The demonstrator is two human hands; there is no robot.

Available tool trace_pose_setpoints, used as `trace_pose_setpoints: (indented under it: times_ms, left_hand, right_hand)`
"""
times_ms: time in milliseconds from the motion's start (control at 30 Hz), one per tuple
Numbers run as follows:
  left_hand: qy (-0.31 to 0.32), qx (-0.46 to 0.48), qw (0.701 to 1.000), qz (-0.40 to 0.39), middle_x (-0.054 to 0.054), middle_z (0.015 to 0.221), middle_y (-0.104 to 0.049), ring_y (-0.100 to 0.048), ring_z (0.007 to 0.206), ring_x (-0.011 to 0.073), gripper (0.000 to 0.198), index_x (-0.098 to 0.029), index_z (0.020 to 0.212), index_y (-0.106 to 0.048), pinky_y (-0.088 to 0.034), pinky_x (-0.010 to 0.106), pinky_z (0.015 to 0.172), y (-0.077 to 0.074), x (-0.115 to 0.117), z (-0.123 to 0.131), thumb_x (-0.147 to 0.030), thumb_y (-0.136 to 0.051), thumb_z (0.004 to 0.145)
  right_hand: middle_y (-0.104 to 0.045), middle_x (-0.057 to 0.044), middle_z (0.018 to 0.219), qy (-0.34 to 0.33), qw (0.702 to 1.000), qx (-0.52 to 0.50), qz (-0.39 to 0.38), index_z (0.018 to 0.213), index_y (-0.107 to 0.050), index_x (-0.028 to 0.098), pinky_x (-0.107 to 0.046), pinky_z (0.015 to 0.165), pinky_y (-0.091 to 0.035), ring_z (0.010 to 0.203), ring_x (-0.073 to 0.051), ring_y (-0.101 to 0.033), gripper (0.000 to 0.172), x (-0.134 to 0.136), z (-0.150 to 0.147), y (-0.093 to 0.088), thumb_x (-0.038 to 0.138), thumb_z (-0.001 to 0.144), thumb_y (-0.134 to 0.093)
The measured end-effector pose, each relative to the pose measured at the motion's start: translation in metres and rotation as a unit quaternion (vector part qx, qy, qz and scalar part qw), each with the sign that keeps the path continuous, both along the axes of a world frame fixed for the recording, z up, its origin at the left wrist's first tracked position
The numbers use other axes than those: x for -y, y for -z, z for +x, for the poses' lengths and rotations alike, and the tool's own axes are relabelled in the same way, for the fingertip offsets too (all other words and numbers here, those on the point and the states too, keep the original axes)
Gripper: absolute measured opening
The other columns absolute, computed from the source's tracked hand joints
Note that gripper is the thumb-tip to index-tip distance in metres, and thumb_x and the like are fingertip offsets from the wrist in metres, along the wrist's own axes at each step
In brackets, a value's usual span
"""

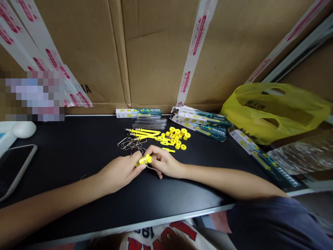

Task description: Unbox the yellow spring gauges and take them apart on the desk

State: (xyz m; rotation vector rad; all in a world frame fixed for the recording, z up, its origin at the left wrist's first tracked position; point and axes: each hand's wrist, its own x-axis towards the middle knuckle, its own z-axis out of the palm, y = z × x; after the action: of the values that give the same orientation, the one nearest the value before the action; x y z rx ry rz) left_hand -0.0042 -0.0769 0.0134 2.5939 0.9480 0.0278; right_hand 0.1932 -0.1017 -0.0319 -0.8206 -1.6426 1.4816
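Near the middle of the table, my left hand [118, 172] is closed around a short clear tube with a yellow cap [145, 159], the cap pointing right. My right hand [166, 161] meets it there, its curled thumb and forefinger at the capped end. A thin bent metal wire [153, 168] sticks out below the cap and runs under my right fingers; how it is attached is hidden. Just beyond my hands lies a tangle of bent wire hooks [132, 144]. Yellow rods with metal tips [143, 133] and a heap of small yellow caps and rings [178, 135] are behind it.
Clear plastic tubes [149, 123] lie behind the rods. Printed boxes [200, 121] are stacked at the back, with another box [137, 113] left of them. A yellow plastic bag [270, 111] stands right. A phone [17, 170] rests at left. Cardboard [156, 52] walls the back.
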Motion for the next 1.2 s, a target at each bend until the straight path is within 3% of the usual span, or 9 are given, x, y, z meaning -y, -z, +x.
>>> trace_pose_setpoints:
  times_ms: [233, 400, 633, 800, 1033, 1200]
  left_hand:
    - [-0.007, -0.036, 0.997, 0.067, 0.003, 0.072, -0.062, -0.064, 0.063, 0.0204, 0.019, -0.019, 0.095, -0.041, -0.035, 0.024, 0.05, 0.0, 0.004, 0.001, -0.034, -0.03, 0.095]
    - [0.034, 0.034, 0.999, 0.003, 0.0, 0.073, -0.057, -0.058, 0.065, 0.0176, 0.026, -0.02, 0.088, -0.041, -0.035, 0.025, 0.057, -0.001, -0.003, -0.003, -0.043, -0.029, 0.096]
    - [0.057, 0.074, 0.993, -0.071, -0.001, 0.074, -0.053, -0.053, 0.067, 0.0142, 0.031, -0.019, 0.083, -0.043, -0.037, 0.024, 0.062, -0.003, -0.007, -0.006, -0.045, -0.031, 0.095]
    - [0.019, 0.021, 1.0, -0.013, 0.002, 0.075, -0.06, -0.059, 0.065, 0.0183, 0.026, -0.019, 0.089, -0.044, -0.038, 0.026, 0.057, -0.002, -0.003, -0.005, -0.04, -0.03, 0.095]
    - [-0.031, -0.069, 0.992, 0.103, 0.004, 0.074, -0.063, -0.064, 0.064, 0.0211, 0.017, -0.017, 0.096, -0.044, -0.037, 0.024, 0.051, 0.002, 0.008, 0.004, -0.029, -0.033, 0.095]
    - [-0.028, -0.021, 0.996, 0.078, 0.003, 0.074, -0.062, -0.063, 0.063, 0.0208, 0.019, -0.018, 0.094, -0.043, -0.037, 0.025, 0.052, 0.001, 0.001, 0.003, -0.033, -0.031, 0.096]
  right_hand:
    - [-0.038, 0.014, 0.049, 0.002, 0.999, 0.045, 0.016, 0.092, -0.039, 0.02, -0.011, 0.028, -0.03, 0.029, -0.004, -0.038, 0.019, 0.0, 0.003, 0.0, 0.038, 0.092, -0.045]
    - [-0.039, 0.012, 0.05, -0.029, 0.996, 0.063, 0.049, 0.098, -0.04, 0.019, -0.013, 0.035, -0.034, 0.035, -0.005, -0.041, 0.021, 0.0, 0.007, -0.003, 0.04, 0.094, -0.041]
    - [-0.041, 0.011, 0.047, -0.039, 0.994, 0.078, 0.062, 0.099, -0.042, 0.018, -0.014, 0.037, -0.031, 0.036, -0.005, -0.039, 0.024, 0.003, 0.008, -0.004, 0.041, 0.095, -0.039]
    - [-0.035, 0.013, 0.048, -0.01, 0.999, 0.047, 0.002, 0.098, -0.041, 0.02, -0.013, 0.031, -0.03, 0.031, -0.005, -0.036, 0.023, 0.005, 0.002, -0.003, 0.042, 0.095, -0.039]
    - [-0.033, 0.013, 0.046, 0.037, 0.999, 0.013, 0.009, 0.098, -0.044, 0.019, -0.012, 0.029, -0.027, 0.03, -0.004, -0.031, 0.026, 0.003, -0.003, -0.002, 0.045, 0.093, -0.044]
    - [-0.032, 0.014, 0.043, 0.027, 0.999, -0.024, -0.035, 0.097, -0.042, 0.021, -0.012, 0.027, -0.027, 0.027, -0.004, -0.028, 0.028, 0.001, -0.003, -0.001, 0.048, 0.092, -0.046]
